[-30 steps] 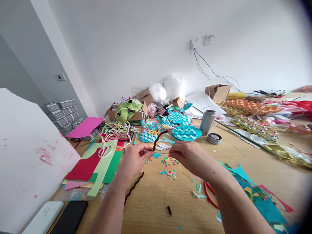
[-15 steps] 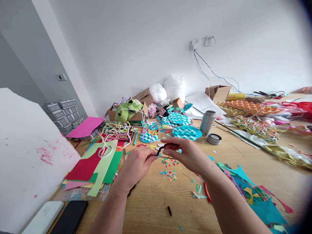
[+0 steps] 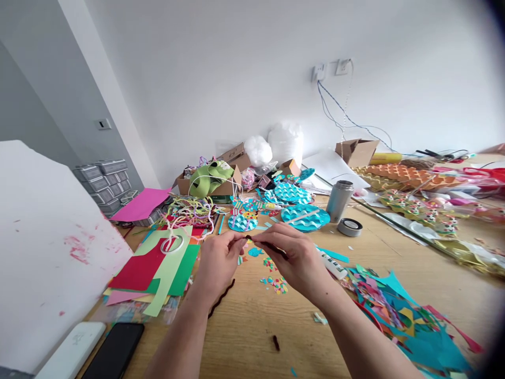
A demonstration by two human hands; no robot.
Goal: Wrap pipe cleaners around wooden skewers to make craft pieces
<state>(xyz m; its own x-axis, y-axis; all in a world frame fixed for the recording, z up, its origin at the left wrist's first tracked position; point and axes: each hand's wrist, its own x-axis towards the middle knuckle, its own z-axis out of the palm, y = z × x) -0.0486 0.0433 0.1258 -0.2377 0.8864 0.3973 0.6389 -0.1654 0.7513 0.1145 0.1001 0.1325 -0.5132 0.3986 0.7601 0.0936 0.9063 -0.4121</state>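
Observation:
A dark brown fuzzy pipe cleaner (image 3: 275,249) runs between my two hands over the middle of the table. My left hand (image 3: 221,258) pinches its end between thumb and index finger. Close against it, the fingertips of my right hand (image 3: 294,258) are closed on the same stem. Another dark fuzzy length (image 3: 221,299) shows beside my left wrist; whether it joins the held one is hidden. A short dark piece (image 3: 275,343) lies nearer the front. Beyond my right hand, a thin pale stick (image 3: 303,216) crosses a blue wavy disc; I cannot tell whether it is held.
Colored paper sheets (image 3: 179,268) and a black phone (image 3: 114,350) lie to the left. Confetti bits (image 3: 278,285) are under my hands. Paper scraps (image 3: 410,316), a white tube (image 3: 333,264) and a metal flask (image 3: 340,201) with its lid (image 3: 350,227) are to the right.
The dark stem's raised loop has flattened along my right fingers. My hands have drawn closer together. The pale stick now shows over the blue disc, and the white tube has come into sight.

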